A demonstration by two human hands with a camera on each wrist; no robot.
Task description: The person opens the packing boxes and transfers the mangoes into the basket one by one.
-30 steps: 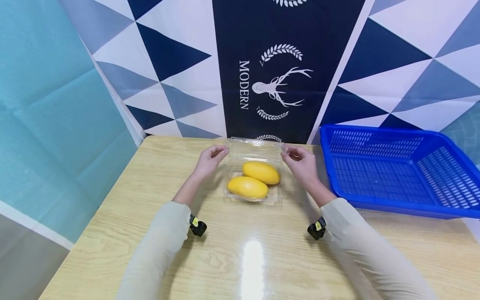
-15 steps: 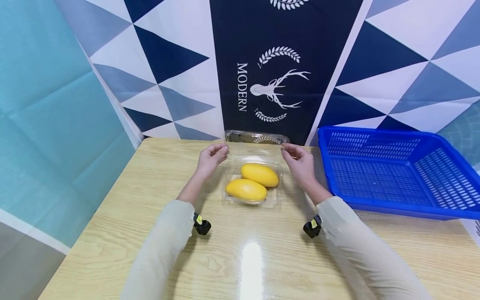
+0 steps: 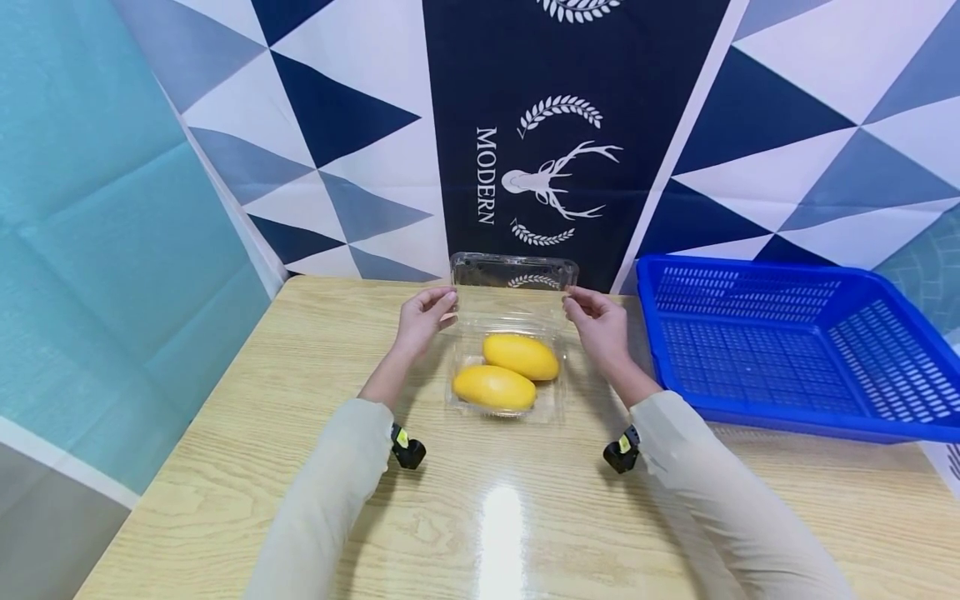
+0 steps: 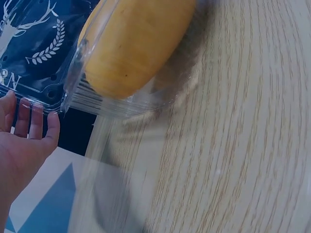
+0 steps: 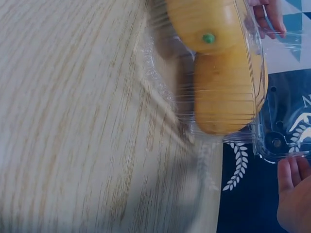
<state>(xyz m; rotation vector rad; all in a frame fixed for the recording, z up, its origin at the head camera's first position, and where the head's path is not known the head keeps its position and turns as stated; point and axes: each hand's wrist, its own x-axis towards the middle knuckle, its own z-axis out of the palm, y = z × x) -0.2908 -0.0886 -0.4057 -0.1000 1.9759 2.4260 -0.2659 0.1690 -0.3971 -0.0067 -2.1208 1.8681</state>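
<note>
lid [image 3: 513, 298] of the clear plastic box [image 3: 553, 403] is up, rising from the back edge of the base, which sits flat on the wooden table [image 3: 187, 487]. the left hand [image 3: 422, 322] has its fingers bent in to the thumb, little gap between them, pinching one side edge of the lid; the right hand [image 3: 600, 325] pinches the opposite edge the same way. two yellow fruits [image 3: 495, 387] lie in the base, one in front of the other, seemingly touching, and neither hand is on them

the likeliest trouble is a twist – if one hand pulled harder or let go first, the thin lid could bend and crease along its fold. the grip looks light and only at the edges, so the smooth plastic might slip out and spring either way. a sharp tug on the lid could also tip or drag the light base, and the smooth, rounded fruits would probably roll inside it. the blue basket [image 3: 735, 287] stands near the right arm – a wide elbow swing might knock it
</note>
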